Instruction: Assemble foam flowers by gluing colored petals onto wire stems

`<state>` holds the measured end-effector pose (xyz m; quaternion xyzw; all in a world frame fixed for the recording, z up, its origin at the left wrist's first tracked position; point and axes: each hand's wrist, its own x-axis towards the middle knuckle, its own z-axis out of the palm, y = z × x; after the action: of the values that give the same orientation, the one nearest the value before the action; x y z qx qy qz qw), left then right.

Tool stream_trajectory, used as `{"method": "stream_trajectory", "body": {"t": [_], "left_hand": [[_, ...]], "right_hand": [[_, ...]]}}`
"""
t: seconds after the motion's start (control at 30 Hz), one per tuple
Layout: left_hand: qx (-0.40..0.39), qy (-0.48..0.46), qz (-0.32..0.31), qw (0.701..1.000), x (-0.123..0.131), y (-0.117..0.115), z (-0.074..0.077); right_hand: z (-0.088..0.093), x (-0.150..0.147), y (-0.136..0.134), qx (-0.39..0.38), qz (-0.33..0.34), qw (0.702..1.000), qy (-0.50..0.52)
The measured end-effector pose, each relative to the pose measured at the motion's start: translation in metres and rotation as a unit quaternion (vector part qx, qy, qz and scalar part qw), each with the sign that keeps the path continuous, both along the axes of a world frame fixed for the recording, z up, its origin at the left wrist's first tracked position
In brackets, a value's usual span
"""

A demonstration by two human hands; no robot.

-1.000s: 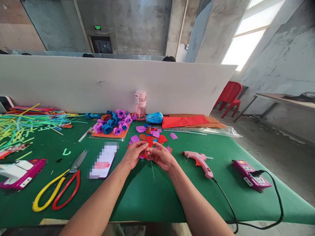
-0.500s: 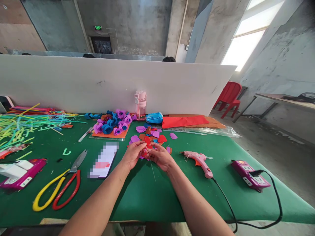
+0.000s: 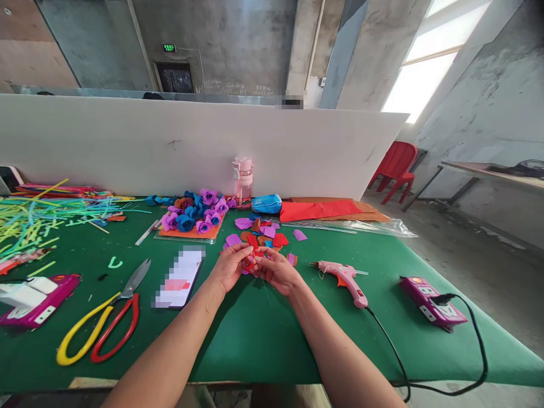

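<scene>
My left hand (image 3: 232,265) and my right hand (image 3: 277,268) meet over the middle of the table, fingers closed together on a red paper petal (image 3: 253,262). Much of the petal is hidden behind the fingertips. A thin wire or thread (image 3: 265,288) hangs from between the hands toward me. Just beyond them lies a loose pile of cut petals, among them a purple petal (image 3: 233,240) and a red petal (image 3: 280,240). To the right of my right hand rests a pink glue gun (image 3: 345,277).
Scissors (image 3: 127,294) and a phone (image 3: 178,280) lie left of my arms. Finished paper flowers (image 3: 186,222), a pink bottle (image 3: 243,180) and red paper (image 3: 318,210) line the white partition (image 3: 170,144). A power strip (image 3: 431,300) with a black cable stands at right.
The hands stay nearly in place, with small finger movements. The hanging wire or thread has shifted slightly to the right and looks fainter. The red petal's upper part has tilted a little.
</scene>
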<state>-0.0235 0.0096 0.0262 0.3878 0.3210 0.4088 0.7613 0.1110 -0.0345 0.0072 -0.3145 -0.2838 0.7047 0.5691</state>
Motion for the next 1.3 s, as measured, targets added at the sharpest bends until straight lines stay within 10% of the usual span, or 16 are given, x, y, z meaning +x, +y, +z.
{"method": "stream_trajectory", "body": {"t": [1.3], "left_hand": [[0.035, -0.023, 0.013, 0.999, -0.0052, 0.0082, -0.0031]], "right_hand": [[-0.0013, -0.0010, 0.0005, 0.007, -0.009, 0.997, -0.077]]}}
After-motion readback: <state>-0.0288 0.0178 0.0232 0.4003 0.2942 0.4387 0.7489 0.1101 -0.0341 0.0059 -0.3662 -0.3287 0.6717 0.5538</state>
